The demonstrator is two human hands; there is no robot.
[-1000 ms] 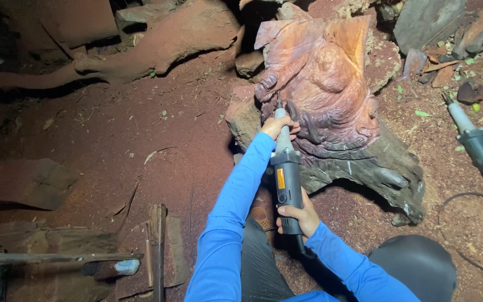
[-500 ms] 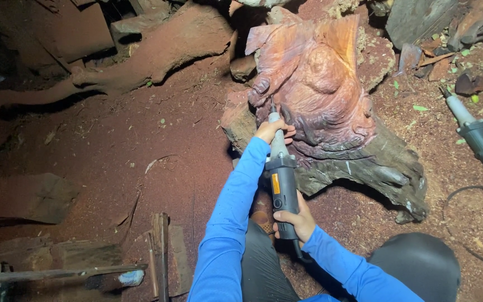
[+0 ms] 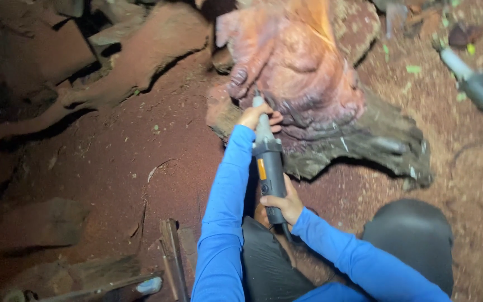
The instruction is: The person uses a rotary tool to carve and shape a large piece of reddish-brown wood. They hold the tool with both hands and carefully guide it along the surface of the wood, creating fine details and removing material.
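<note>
Knees in dark trousers [image 3: 409, 240] sit lowest in view, and just above them the right hand [image 3: 284, 204] is closed around the rear grip of a grey power grinder [image 3: 269, 168] that runs toward 12 o'clock. Left hand [image 3: 259, 116] wraps the tool's neck, touching the carved reddish wood stump [image 3: 308, 84], which lies at 12 to 1 o'clock from both hands on red dusty ground [image 3: 129, 168]; it looks knotted, purple-pink, bark-edged. A second grinder [image 3: 476, 86] lies at 2 o'clock, well apart.

Two die grinders [image 3: 268, 162] [image 3: 476, 85]; one carved stump [image 3: 314, 89]; perhaps three planks [image 3: 171, 263].
</note>
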